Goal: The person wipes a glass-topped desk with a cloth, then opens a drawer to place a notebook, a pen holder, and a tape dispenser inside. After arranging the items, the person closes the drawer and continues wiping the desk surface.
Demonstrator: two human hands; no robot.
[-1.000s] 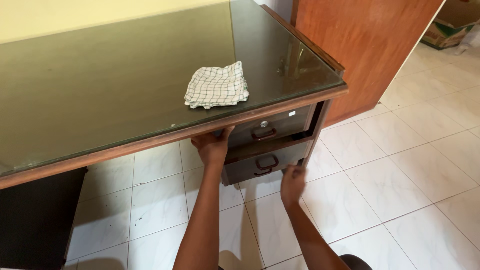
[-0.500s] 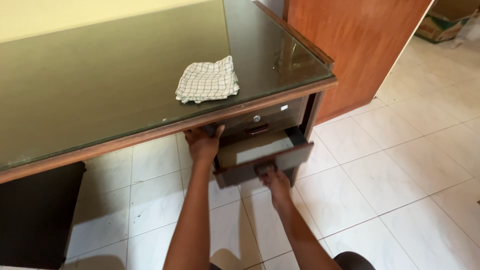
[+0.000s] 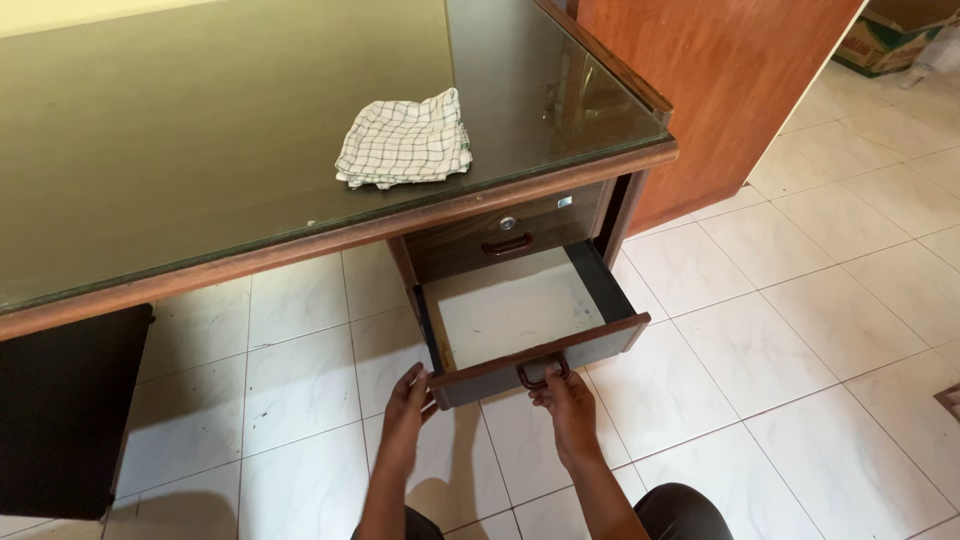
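Now your right hand (image 3: 565,400) pinches the handle (image 3: 541,374) of the open drawer (image 3: 515,315); left hand (image 3: 407,405), fingers loose, touches its front corner.

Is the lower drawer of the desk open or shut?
Open: the lower drawer is pulled out, showing its bare pale bottom; the right hand holds its handle.

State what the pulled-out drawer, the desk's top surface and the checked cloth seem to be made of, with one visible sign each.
Pulled-out dark brown drawer: likely wood or laminated board, with visible grain and a pale unfinished bottom. Desk's glossy top surface: glass sheet, showing reflections. White checked cloth: woven fabric, softly folded.
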